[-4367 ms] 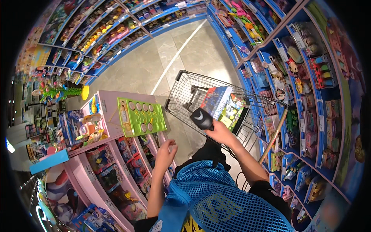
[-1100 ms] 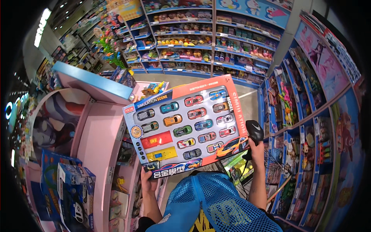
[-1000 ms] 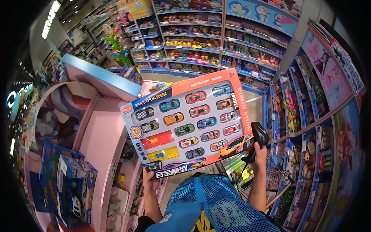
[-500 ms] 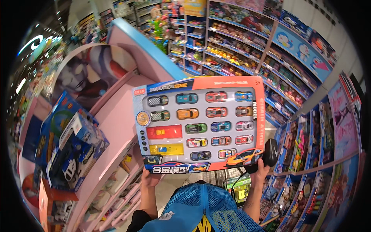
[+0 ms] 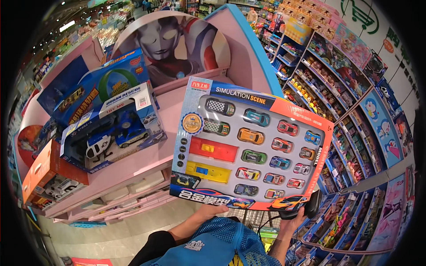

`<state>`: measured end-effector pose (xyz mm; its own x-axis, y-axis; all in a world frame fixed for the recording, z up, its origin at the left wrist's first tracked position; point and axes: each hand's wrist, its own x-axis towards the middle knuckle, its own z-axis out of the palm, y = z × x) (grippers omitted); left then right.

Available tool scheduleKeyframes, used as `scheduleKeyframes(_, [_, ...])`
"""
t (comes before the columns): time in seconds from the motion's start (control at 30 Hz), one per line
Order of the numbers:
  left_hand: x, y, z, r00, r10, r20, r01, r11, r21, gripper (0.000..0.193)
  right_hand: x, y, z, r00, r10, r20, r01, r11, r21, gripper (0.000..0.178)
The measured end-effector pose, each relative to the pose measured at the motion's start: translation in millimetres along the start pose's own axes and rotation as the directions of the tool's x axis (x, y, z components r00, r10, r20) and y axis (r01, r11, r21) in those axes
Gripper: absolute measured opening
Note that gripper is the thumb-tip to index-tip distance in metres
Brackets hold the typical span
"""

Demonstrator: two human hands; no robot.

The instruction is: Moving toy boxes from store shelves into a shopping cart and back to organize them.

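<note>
Before me I hold a large boxed toy car set [image 5: 262,137], tilted with its right side lower. Its window shows several small cars plus a red and a yellow launcher-like piece. My left hand [image 5: 211,212] grips the bottom edge, left of its middle, fingers mostly hidden behind the box. At the lower right corner my right hand [image 5: 293,221] is closed on the same box. Beside that hand is a black rounded object [image 5: 314,205] with a cable; I cannot tell what it is.
A pink display stand [image 5: 159,153] with a blue edge rises to the left. On it are a boxed toy helicopter set [image 5: 117,131], a blue toy box [image 5: 106,84] and an orange box [image 5: 42,170]. Full toy shelves [image 5: 350,146] line the right. A wire cart [image 5: 253,218] shows below.
My view has swung left, bringing the pink stand and its boxes further in. The car set now appears further right and tilted clockwise, still in both hands.
</note>
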<state>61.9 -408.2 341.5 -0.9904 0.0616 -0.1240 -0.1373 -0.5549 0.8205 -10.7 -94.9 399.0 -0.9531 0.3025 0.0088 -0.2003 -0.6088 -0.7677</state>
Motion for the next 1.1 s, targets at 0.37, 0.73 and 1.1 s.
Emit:
scheduleKeyframes(0.37, [15.8,75.4,-8.9,0.815,0.495,-0.300,-0.567,0.789,-0.237,0.065,1.6,54.4,39.0,0.974,0.144,0.177,-0.094,0.960,-0.263,0.043])
scheduleKeyframes(0.73, [54.5,171.7,-1.5,0.601,0.597,-0.531,-0.717,0.697,-0.026,0.061,11.2,58.9,88.7,0.911,0.196,0.364,-0.030,0.910,-0.414,0.054])
scheduleKeyframes(1.1, [85.3,263.1,46.6,0.418,0.807,-0.417,-0.831,0.525,0.182,0.034,71.5,61.3,131.7,0.764,0.242,0.598,-0.039,0.943,-0.332,0.053])
